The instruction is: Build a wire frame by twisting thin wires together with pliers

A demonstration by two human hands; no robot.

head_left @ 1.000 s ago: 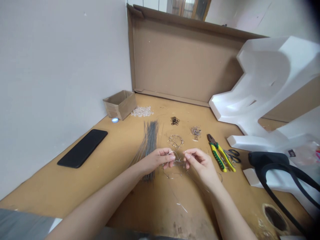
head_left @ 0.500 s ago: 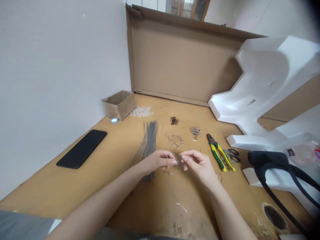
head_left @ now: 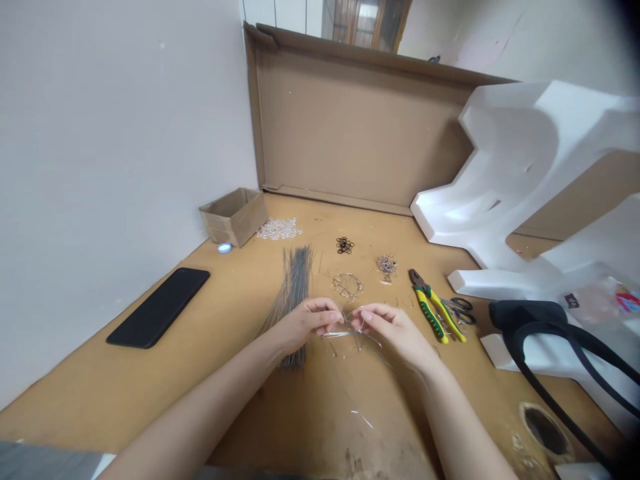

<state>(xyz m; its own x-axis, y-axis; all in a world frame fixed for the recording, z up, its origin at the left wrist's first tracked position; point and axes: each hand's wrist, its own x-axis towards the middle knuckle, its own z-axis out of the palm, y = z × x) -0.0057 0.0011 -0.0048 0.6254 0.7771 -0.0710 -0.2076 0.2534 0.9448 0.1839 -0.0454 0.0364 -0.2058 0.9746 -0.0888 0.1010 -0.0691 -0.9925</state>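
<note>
Between my two hands is a thin silvery wire, its shape too fine to follow fully. My left hand pinches it from the left, thumb against forefinger. From the right, my right hand pinches the wire with thumb and fingertips. Beside my left hand lies a bundle of straight grey wires, partly hidden by that hand. Just beyond my fingers is a ring of bent wire pieces. Several loose wire pieces lie on the table below my hands.
Green and yellow pliers and scissors lie to the right. Farther back are black rings, small metal pieces, clear bits and a cardboard box. A black phone lies left; white foam stands right.
My hands have moved slightly apart, and the wire between them has changed its angle. The whole view has shifted a little; the things on the table stay in place.
</note>
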